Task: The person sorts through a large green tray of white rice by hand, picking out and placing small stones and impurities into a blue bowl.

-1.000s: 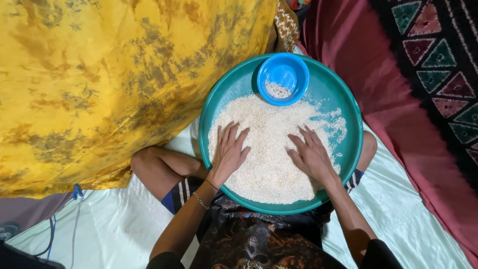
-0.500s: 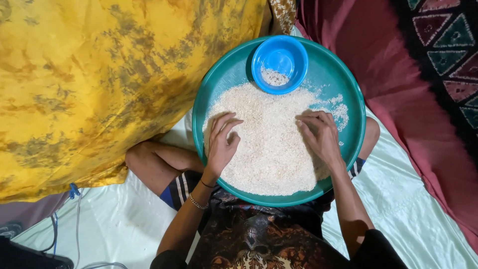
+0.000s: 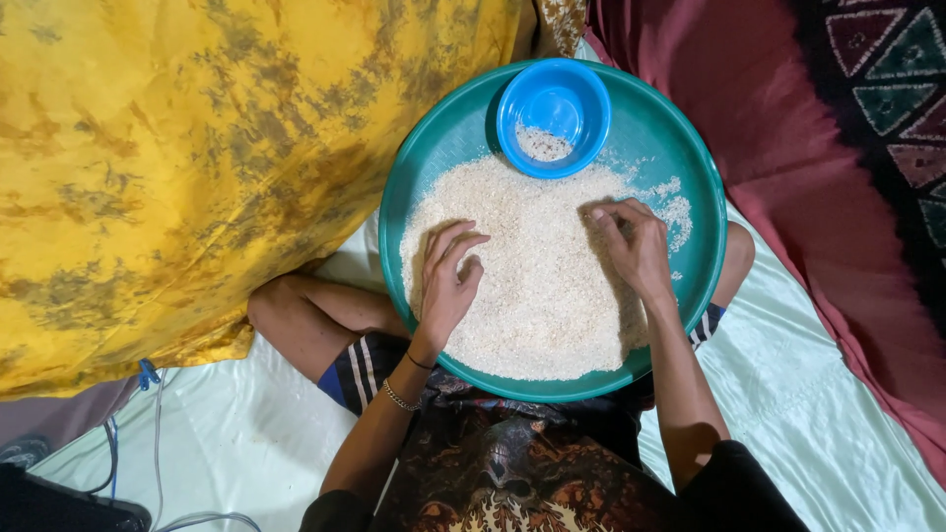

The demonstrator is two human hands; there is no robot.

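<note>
Rice (image 3: pixel 537 286) lies spread in a round teal tray (image 3: pixel 448 128) resting on the lap of a seated person. Left hand (image 3: pixel 448 281) rests palm down on the rice, fingers loosely spread, gripping nothing. Right hand (image 3: pixel 636 246) touches the rice with fingertips bunched; whether they pinch any grains cannot be told. A blue bowl (image 3: pixel 552 103) holding some rice sits at the tray's far edge. Yellow cloth (image 3: pixel 187 158) lies left.

My left hand (image 3: pixel 448 281) and right hand (image 3: pixel 631 246) rest on dry, grainy white rice (image 3: pixel 537 286), matt and rough. The teal tray (image 3: pixel 434 138) looks like smooth, slightly glossy plastic, as does the blue bowl (image 3: pixel 576 94). The pale sheet (image 3: pixel 246 443) shines like satin; the yellow cloth (image 3: pixel 177 148) is matt.
</note>
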